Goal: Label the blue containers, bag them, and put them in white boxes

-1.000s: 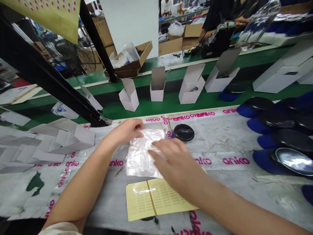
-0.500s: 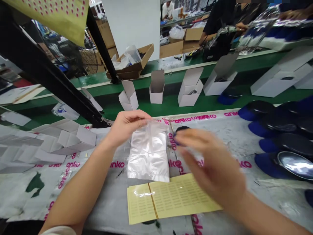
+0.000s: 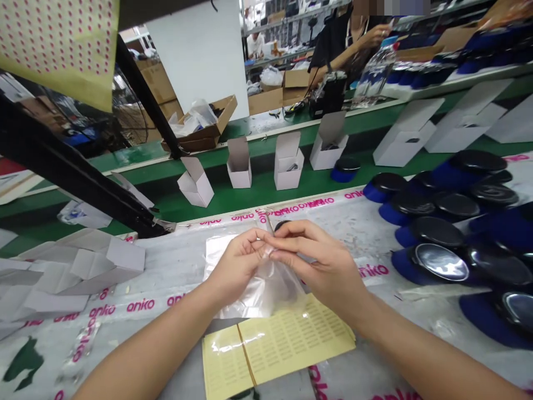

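Observation:
Both hands meet at the top edge of a clear plastic bag [image 3: 277, 286] in the middle of the bench. My left hand [image 3: 247, 258] pinches the bag's edge from the left. From the right, my right hand [image 3: 318, 258] pinches the same edge, its fingertips touching those of the left. Behind the hands lies a stack of clear bags [image 3: 214, 250], partly covered. Yellow sheets of printed labels [image 3: 287, 350] with a brown band around them lie just below the bag. A dark round object behind my right fingers is mostly hidden.
Open white boxes [image 3: 288, 169] stand along the green conveyor [image 3: 258, 191]. Many blue pieces with black tops [image 3: 435, 230] crowd the right side. Folded white boxes [image 3: 95, 261] lie at left beside a slanted black post [image 3: 83, 172]. Across the conveyor, a co-worker's arm [image 3: 353, 50] is raised.
My right hand has moved left to meet my left hand at the bag's edge. A bag now hangs lifted between them. The view has shifted to the right.

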The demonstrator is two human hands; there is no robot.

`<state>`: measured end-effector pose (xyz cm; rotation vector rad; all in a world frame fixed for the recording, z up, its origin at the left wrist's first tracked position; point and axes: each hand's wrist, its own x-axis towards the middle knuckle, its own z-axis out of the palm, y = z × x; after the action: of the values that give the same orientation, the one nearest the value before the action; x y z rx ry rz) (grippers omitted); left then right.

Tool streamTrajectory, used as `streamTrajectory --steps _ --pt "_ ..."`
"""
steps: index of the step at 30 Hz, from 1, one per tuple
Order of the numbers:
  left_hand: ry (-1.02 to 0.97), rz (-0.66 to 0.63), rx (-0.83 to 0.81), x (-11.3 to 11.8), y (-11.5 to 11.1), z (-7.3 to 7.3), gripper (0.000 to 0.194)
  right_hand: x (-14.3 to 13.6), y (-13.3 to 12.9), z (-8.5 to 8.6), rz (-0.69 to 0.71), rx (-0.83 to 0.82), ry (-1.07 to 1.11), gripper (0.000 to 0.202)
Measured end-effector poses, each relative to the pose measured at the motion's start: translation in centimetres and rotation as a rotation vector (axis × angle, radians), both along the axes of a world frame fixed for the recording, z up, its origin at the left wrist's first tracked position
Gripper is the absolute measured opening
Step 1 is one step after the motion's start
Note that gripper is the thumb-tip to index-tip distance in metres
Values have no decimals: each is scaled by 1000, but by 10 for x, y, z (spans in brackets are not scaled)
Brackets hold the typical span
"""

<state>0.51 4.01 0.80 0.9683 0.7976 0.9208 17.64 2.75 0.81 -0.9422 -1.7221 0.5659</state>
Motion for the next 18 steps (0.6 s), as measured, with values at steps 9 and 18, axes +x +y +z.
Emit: streamTrajectory --steps 9,18 --pt "-176 86 -61 2 0 4 17 17 -9 4 119 -583 579 22" --pt "224 -287 -140 0 -1 5 29 29 -21 -16 48 -778 467 28"
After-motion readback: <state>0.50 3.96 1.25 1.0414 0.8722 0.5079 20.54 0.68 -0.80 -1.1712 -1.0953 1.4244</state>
